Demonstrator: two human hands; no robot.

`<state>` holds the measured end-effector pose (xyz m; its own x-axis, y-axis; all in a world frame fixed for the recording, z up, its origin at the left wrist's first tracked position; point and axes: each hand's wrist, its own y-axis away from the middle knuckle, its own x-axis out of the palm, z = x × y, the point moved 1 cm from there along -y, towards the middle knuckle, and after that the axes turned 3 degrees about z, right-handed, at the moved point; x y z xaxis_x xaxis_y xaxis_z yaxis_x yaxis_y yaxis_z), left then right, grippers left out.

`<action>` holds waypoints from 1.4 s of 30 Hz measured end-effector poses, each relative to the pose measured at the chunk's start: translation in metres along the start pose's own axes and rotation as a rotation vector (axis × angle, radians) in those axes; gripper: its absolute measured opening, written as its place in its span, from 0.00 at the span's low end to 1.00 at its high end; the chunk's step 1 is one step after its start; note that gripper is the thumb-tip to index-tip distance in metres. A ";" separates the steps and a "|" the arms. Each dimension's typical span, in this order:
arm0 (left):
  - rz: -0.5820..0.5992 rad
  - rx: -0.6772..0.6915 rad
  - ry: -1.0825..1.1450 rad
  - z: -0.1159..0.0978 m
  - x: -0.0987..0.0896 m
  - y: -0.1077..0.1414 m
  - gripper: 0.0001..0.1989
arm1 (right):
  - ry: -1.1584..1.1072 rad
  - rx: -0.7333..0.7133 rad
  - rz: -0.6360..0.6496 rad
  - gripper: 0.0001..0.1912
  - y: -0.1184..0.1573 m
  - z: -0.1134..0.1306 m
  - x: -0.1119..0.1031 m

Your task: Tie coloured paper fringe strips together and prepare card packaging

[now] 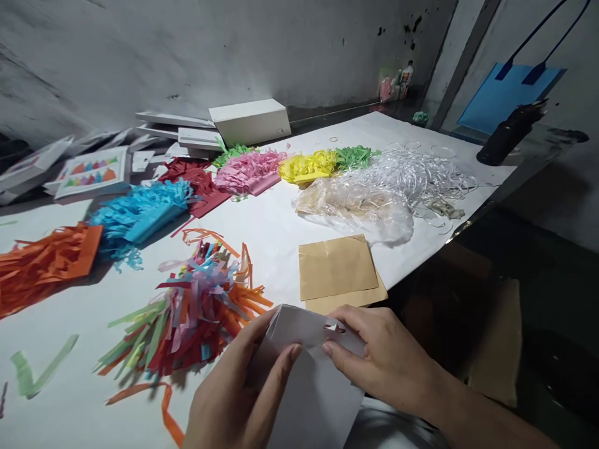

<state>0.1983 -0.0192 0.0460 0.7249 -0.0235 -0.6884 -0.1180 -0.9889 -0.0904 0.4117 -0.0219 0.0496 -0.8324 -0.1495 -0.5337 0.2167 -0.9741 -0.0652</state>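
Observation:
A white paper box (318,396) with a cut-out hang hole near its top edge is held between my two hands at the bottom centre. My left hand (243,380) grips its left side, thumb on the near face and fingers mostly hidden behind. On the right, my right hand (384,355) pinches the top corner beside the hang hole. Just beyond the box, to the left, lies a loose heap of multicoloured tissue-paper tassels (191,312). Two brown cardboard pieces (337,268) overlap on the table directly past my fingers.
Orange (51,265), blue (145,212), red, pink (250,171), yellow and green fringe bundles line the white-covered table (253,231). Behind them are white boxes (250,121). A clear plastic bag (360,209) and tangled white string (416,171) lie right, near a black holder (505,137).

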 end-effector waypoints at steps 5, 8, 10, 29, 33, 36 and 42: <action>0.031 0.046 0.046 -0.004 0.003 0.002 0.19 | 0.092 -0.039 -0.070 0.01 0.001 -0.006 0.011; 0.035 0.014 0.073 -0.004 0.005 0.000 0.20 | 0.106 -0.033 -0.074 0.04 0.000 -0.007 0.008; 0.044 -0.005 0.076 -0.004 0.005 -0.002 0.20 | 0.062 -0.023 -0.020 0.06 -0.002 -0.007 0.003; 0.115 -0.005 0.124 -0.004 0.010 -0.005 0.17 | 0.097 0.025 -0.060 0.06 -0.005 -0.013 0.013; 0.115 -0.082 0.149 -0.007 0.009 -0.004 0.16 | 0.001 0.059 0.047 0.06 -0.006 -0.013 0.009; 0.123 -0.098 0.168 -0.008 0.010 -0.004 0.16 | -0.028 0.094 0.061 0.05 -0.007 -0.014 0.007; 0.150 -0.055 0.200 -0.003 0.015 -0.004 0.17 | 0.089 0.107 0.011 0.09 -0.006 -0.012 0.016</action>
<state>0.2118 -0.0155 0.0378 0.8228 -0.1933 -0.5344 -0.2006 -0.9786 0.0450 0.4033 -0.0161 0.0315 -0.7807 -0.1493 -0.6068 0.1660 -0.9857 0.0290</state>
